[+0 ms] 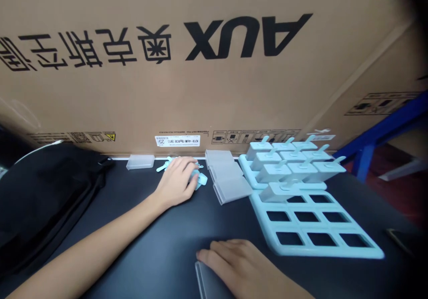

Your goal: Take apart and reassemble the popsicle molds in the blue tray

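My left hand (179, 181) reaches over a small pile of light blue sticks (201, 181) near the back edge of the table, its fingers curled down on them; what its fingertips hold is hidden. Nearer to me, my right hand (234, 263) is wrapped over a translucent plastic case (212, 283). Several similar translucent cases (230, 185) lie side by side between the sticks and a light blue frame (261, 212) with square openings. One blue mold with a stick (276, 193) sits in that frame's back left corner. Behind it, another frame (245, 167) holds several filled places (302, 170).
A large cardboard box (200, 98) stands along the back of the dark table (150, 250). One more translucent case (140, 161) lies at the back left. A black bag (50, 201) is on the left. Blue metal bars (364, 156) stand at the right.
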{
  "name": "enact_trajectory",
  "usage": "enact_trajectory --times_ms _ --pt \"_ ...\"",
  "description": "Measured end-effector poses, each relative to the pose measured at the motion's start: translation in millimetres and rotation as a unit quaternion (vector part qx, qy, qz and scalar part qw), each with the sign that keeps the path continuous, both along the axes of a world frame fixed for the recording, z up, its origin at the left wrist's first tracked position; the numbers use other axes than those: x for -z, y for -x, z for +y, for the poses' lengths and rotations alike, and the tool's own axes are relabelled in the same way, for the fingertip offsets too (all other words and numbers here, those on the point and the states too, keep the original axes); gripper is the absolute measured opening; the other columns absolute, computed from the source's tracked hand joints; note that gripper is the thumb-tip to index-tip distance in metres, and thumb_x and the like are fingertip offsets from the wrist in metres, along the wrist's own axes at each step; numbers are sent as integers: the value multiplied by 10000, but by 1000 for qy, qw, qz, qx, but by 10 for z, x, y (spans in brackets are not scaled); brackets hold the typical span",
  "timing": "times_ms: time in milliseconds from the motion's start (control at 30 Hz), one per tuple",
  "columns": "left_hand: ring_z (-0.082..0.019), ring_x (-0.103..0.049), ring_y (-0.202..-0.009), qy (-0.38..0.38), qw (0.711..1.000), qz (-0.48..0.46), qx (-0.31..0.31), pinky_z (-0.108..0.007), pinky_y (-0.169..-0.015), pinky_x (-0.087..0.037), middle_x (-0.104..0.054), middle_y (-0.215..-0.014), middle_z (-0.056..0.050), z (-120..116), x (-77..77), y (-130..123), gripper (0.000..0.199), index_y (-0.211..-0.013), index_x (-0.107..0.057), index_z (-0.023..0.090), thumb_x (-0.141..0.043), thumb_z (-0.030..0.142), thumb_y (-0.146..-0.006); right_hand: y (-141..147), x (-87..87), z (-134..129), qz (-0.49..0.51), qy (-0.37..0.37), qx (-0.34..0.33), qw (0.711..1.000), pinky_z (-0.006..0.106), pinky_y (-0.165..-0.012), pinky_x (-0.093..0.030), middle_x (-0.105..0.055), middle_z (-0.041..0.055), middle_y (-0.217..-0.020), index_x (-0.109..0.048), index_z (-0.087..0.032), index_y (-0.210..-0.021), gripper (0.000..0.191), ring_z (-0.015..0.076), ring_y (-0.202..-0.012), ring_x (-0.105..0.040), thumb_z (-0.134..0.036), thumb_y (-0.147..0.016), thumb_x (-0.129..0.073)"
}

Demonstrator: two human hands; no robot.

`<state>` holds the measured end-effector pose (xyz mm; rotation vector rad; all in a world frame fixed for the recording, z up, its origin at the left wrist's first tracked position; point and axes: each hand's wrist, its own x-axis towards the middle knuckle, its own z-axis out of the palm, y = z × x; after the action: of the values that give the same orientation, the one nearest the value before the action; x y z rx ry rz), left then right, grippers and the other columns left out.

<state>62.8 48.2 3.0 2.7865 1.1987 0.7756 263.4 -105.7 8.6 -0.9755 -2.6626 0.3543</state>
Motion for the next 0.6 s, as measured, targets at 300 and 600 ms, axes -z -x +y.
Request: enact_trajectory --times_ms 300,600 --pt "-288 -467 -1273 -22 980 32 -196 -451 -1053 -405 -517 -1334 -97 -356 19 431 280 -1161 -530 213 -428 343 -935 131 -57 -79 -17 65 55 996 376 -785 -472 -647 95 -1093 -525 -228 -1225 607 265 -940 -623 -673 -813 -516" --pt "-247 -613 -1101 71 981 -9 -182 -393 -888 -514 -592 -1268 -42 -373 42 494 289 -1217 -461 260 -391 297 -939 216 -191 -74 -66 121 61 989 374 -762 -444 -632 62 -1015 -529 -223 -1111 475 274 -946 -611 -599 -821 -549"
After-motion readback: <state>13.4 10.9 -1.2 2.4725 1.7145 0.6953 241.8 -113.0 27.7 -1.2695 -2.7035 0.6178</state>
